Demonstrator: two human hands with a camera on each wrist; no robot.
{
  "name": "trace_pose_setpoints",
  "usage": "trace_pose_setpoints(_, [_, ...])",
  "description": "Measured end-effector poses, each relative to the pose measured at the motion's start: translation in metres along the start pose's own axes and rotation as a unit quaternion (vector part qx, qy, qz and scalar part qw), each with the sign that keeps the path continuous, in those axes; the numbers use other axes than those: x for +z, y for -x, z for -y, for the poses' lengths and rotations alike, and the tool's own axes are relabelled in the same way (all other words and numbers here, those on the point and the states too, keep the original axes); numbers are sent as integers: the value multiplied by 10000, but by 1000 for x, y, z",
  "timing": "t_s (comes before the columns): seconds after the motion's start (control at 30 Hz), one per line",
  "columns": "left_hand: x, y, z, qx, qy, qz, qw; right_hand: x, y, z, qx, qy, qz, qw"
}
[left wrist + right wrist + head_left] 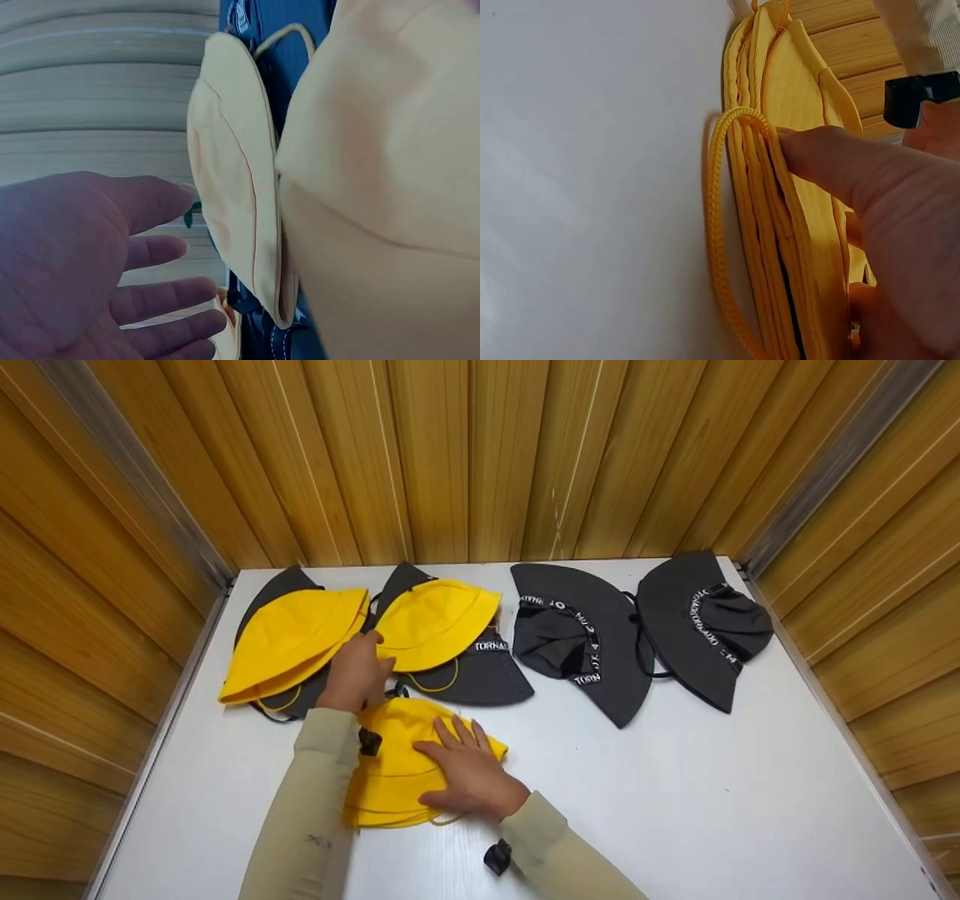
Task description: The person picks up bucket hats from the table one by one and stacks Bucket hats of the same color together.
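Over the gap between two yellow bucket hats at the back left, my left hand (pixel 356 671) is held with its fingers extended, beside the edge of the middle hat (pixel 442 622). In the left wrist view, the fingers (pixel 169 300) are spread and hold nothing. My right hand (pixel 476 772) rests with spread fingers on a flattened yellow bucket hat (pixel 390 780) in front. The right wrist view shows several brim layers (pixel 780 247) there, a yellow cord (pixel 716 210) looping out and the thumb against the brim. The other yellow hat (pixel 292 637) lies at left.
Dark bucket hats (pixel 480 682) lie under both back yellow hats. Two more dark hats with lettered bands, one (pixel 622 652) beside the other (pixel 675 615), lie at the back right. Ribbed wood-look walls (pixel 465 457) enclose the white table (pixel 675 795) at back and sides.
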State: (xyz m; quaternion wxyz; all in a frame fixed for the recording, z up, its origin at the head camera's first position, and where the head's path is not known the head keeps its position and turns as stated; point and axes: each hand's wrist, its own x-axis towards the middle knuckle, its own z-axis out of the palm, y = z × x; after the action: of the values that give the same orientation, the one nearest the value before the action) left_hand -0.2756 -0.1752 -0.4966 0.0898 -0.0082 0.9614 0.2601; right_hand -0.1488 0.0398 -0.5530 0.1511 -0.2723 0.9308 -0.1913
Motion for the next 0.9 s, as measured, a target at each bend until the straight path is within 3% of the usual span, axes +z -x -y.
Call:
trace_pose_setpoints(0.27, [-4,-42,-2,-464,236,400,9978,2,0,-1,27,-252,113,9996])
trace_pose_setpoints(0.43, [-1,-58,4,-977,861,635,9894,2,-1,-2,31,-269,95,9996])
trace_pose_setpoints(0.57, [2,-65,11,-1254,1484,455,9799,0,0,-1,14,-307,89,9995])
trace_pose_setpoints(0.77, [1,-65,14,-1298,1857,-15,9740,-1,0,1,38,-314,118,9994])
trace_pose_setpoints(0.83, [-2,-64,12,-1476,2173,-60,9649,0,-1,0,21,-315,104,9994])
trace_pose_setpoints(0.9, [-5,-64,11,-1694,2602,-18,9506,0,0,0,7,-355,105,9993])
